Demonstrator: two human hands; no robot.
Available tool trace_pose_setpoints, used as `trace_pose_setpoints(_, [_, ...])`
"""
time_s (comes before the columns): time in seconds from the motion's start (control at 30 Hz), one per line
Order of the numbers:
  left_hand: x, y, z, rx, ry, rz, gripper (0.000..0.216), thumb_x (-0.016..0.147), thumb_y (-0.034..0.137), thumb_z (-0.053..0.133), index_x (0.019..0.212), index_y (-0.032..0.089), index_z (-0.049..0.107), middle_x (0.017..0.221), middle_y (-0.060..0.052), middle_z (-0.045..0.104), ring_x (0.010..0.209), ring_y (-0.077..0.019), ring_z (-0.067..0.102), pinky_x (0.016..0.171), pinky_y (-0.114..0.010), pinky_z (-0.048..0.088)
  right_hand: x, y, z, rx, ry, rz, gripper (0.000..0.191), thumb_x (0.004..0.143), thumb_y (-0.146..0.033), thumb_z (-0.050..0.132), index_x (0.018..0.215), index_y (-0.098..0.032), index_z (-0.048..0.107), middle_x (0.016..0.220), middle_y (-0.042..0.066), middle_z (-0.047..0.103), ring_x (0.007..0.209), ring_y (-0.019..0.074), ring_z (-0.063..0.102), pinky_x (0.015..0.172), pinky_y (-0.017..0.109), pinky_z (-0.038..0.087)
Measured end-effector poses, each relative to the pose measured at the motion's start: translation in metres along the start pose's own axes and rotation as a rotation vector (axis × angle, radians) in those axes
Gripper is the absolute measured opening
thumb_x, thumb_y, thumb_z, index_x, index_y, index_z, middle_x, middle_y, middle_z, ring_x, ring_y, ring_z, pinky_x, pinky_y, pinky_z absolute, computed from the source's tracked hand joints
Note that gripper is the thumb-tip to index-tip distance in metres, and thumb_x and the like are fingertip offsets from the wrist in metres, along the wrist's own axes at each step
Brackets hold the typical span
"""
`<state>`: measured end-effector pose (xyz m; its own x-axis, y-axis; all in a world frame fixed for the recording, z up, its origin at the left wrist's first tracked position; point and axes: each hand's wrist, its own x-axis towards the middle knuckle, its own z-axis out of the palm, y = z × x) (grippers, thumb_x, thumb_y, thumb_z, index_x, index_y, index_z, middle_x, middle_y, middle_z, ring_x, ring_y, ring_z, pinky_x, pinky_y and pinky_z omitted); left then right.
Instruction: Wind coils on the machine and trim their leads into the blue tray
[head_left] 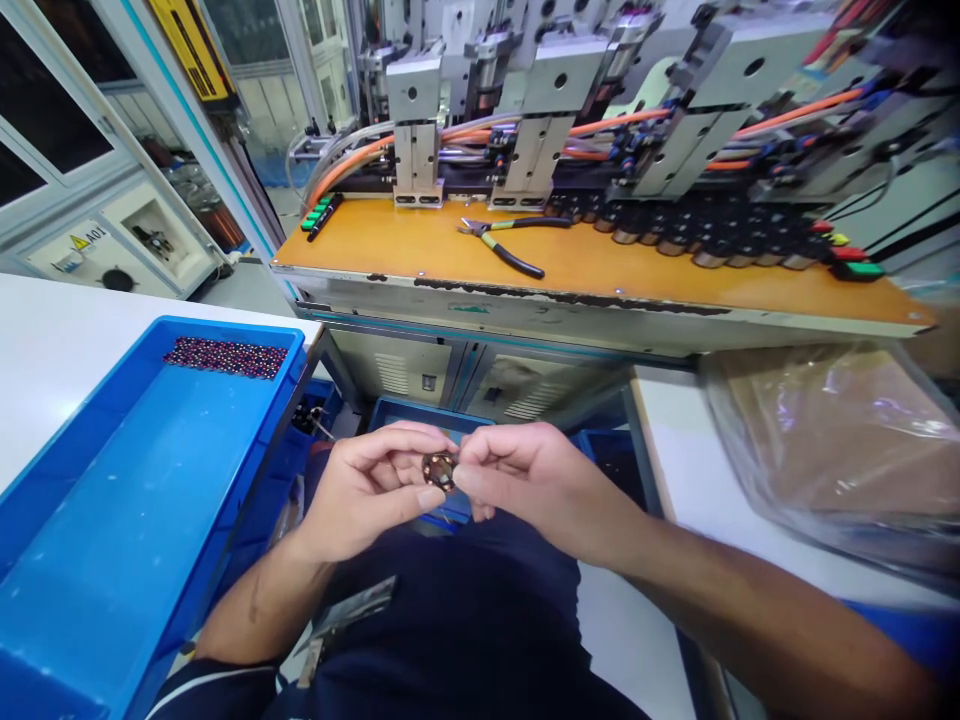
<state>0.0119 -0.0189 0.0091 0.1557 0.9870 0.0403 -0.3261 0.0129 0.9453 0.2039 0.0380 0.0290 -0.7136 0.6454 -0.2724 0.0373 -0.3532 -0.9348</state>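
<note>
Both hands meet over my lap around a small round dark part with copper-coloured windings point(439, 470). My left hand point(369, 490) pinches it from the left with thumb and fingers curled. My right hand point(525, 475) grips it from the right, fingers folded over. Most of the part is hidden between the fingertips.
A blue bin point(142, 500) on the white table at left holds a row of similar small parts point(225, 357) at its far end. Ahead stands an orange machine shelf point(600, 265) with pliers point(504, 243) and a row of wound coils point(712, 245). A plastic-wrapped bundle point(832, 450) lies at right.
</note>
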Motion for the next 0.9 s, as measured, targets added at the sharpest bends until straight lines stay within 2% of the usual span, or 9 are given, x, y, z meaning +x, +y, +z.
trace_pose_setpoints(0.13, [0.000,0.003,0.000,-0.079,-0.017,-0.058,0.036,0.069,0.008,0.081,0.102,0.021,0.077,0.107,-0.008,0.074,0.081,-0.0130,0.072,0.076,-0.022,0.059,-0.004,0.001,-0.014,-0.053,-0.055,-0.035,0.036,0.079,-0.041,0.074,0.063,-0.015,0.056,0.061,0.000,0.057,0.058,0.0090,0.050,0.056,0.021,0.039])
trace_pose_setpoints(0.2, [-0.001,0.006,0.000,-0.120,-0.046,-0.117,0.035,0.070,0.010,0.081,0.102,0.022,0.077,0.108,-0.008,0.074,0.083,-0.0132,0.073,0.078,-0.023,0.059,-0.004,-0.003,-0.024,-0.141,-0.084,-0.067,0.031,0.081,-0.039,0.073,0.067,-0.014,0.059,0.064,0.000,0.056,0.059,0.0090,0.049,0.055,0.022,0.038])
trace_pose_setpoints(0.27, [-0.001,0.008,0.000,-0.134,-0.091,-0.185,0.033,0.070,0.012,0.081,0.101,0.021,0.077,0.105,-0.007,0.075,0.084,-0.0135,0.073,0.078,-0.022,0.058,-0.002,-0.011,-0.029,-0.217,-0.082,-0.173,0.023,0.080,-0.036,0.075,0.080,-0.014,0.065,0.075,0.002,0.060,0.067,0.0099,0.053,0.061,0.022,0.042])
trace_pose_setpoints(0.37, [0.001,0.011,0.003,-0.123,-0.160,-0.268,0.031,0.070,0.015,0.082,0.101,0.019,0.077,0.088,-0.005,0.075,0.074,-0.0110,0.070,0.070,-0.019,0.056,0.008,-0.023,-0.024,-0.312,-0.142,-0.357,0.025,0.078,-0.031,0.079,0.094,-0.015,0.069,0.091,0.003,0.061,0.082,0.0112,0.056,0.076,0.023,0.046])
trace_pose_setpoints(0.47, [0.000,0.012,0.005,-0.095,-0.205,-0.340,0.025,0.071,0.017,0.083,0.095,0.017,0.077,0.074,-0.002,0.071,0.065,-0.0079,0.064,0.065,-0.018,0.052,0.020,-0.027,-0.015,-0.364,-0.229,-0.426,0.012,0.083,-0.024,0.074,0.082,-0.014,0.068,0.087,0.001,0.060,0.079,0.0094,0.056,0.075,0.022,0.046])
trace_pose_setpoints(0.57, [-0.002,0.011,0.004,-0.060,-0.186,-0.335,0.027,0.071,0.016,0.082,0.097,0.016,0.076,0.077,-0.002,0.071,0.067,-0.0084,0.064,0.067,-0.019,0.053,0.024,-0.024,-0.011,-0.358,-0.182,-0.464,0.018,0.086,-0.023,0.070,0.071,-0.014,0.064,0.079,0.000,0.059,0.072,0.0081,0.055,0.068,0.020,0.044])
trace_pose_setpoints(0.63, [-0.004,0.010,0.003,-0.047,-0.140,-0.272,0.032,0.070,0.013,0.082,0.101,0.018,0.076,0.089,-0.005,0.074,0.073,-0.0107,0.068,0.071,-0.022,0.055,0.021,-0.021,-0.010,-0.365,-0.071,-0.451,0.023,0.086,-0.027,0.070,0.069,-0.014,0.062,0.074,-0.001,0.058,0.069,0.0081,0.054,0.065,0.020,0.043])
trace_pose_setpoints(0.73, [-0.005,0.009,0.002,-0.028,-0.072,-0.148,0.035,0.069,0.009,0.081,0.102,0.020,0.076,0.105,-0.007,0.074,0.082,-0.0128,0.070,0.075,-0.023,0.058,0.011,-0.020,-0.010,-0.354,0.077,-0.324,0.025,0.084,-0.031,0.071,0.067,-0.016,0.062,0.073,0.000,0.060,0.068,0.0093,0.054,0.061,0.020,0.043])
trace_pose_setpoints(0.9, [-0.002,0.008,0.005,0.080,-0.057,0.031,0.034,0.068,0.006,0.080,0.098,0.020,0.078,0.104,-0.008,0.073,0.085,-0.0132,0.069,0.076,-0.022,0.058,-0.004,-0.022,-0.008,-0.203,0.068,-0.069,0.024,0.077,-0.036,0.076,0.071,-0.016,0.065,0.066,0.000,0.061,0.058,0.0094,0.051,0.050,0.020,0.038])
